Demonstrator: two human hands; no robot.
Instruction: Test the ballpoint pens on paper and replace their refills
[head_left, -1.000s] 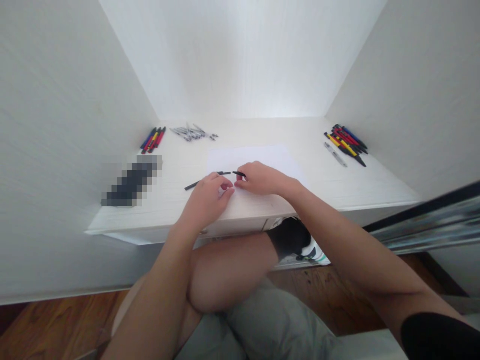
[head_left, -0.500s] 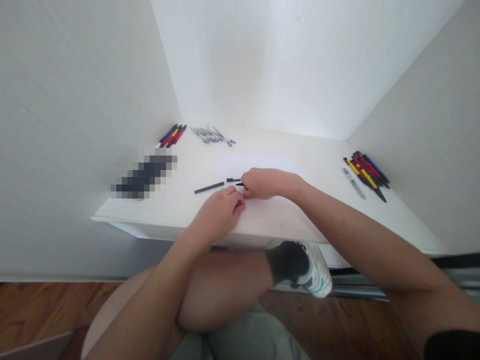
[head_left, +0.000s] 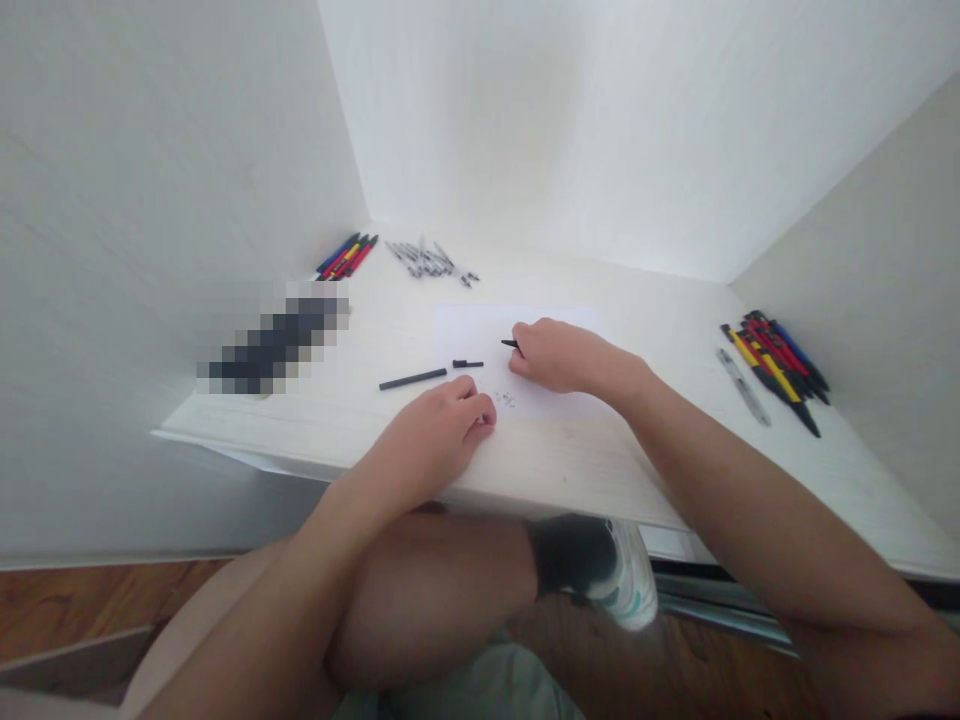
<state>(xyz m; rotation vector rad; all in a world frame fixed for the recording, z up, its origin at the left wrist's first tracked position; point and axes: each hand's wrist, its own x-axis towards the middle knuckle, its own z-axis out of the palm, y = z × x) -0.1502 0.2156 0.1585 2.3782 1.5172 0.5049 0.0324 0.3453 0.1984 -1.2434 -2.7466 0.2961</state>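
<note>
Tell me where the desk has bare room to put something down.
Bare desk lies between the paper sheet and the coloured pens at right, and along the back wall right of the grey pen parts. Crowded: beyond the left hand, where the black barrel and a short black part lie.

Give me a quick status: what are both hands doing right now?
Left hand curled on desk, grip unclear. Right hand pinching black part over paper. Barrel and short piece lie loose nearby.
</note>
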